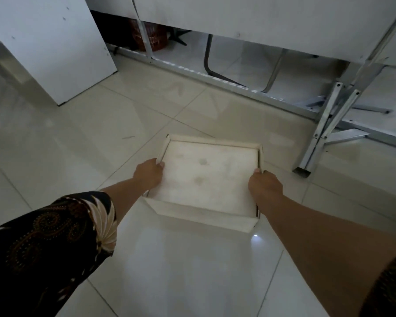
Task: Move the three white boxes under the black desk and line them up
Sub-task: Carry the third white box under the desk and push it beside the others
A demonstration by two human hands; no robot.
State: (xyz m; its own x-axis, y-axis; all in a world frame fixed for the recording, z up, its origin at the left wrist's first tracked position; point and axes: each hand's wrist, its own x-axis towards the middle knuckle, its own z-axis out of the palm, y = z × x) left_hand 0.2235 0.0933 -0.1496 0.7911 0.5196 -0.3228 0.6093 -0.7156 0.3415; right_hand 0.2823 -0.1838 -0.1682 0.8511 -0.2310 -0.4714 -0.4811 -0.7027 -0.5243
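Observation:
One white open-topped box (206, 177) is in the middle of the view, over the pale tiled floor. It is empty, with faint stains on its bottom. My left hand (149, 173) grips its left wall, thumb inside. My right hand (264, 186) grips its right wall, thumb over the rim. I cannot tell whether the box rests on the floor or hangs just above it. No other white box and no black desk show in this view.
A white panel (55, 46) leans at the upper left. White boards on a metal frame (325, 124) run across the back and right, one foot close to the box's right. A red basket (150, 36) sits behind them. Tiled floor (66, 145) spreads to the left.

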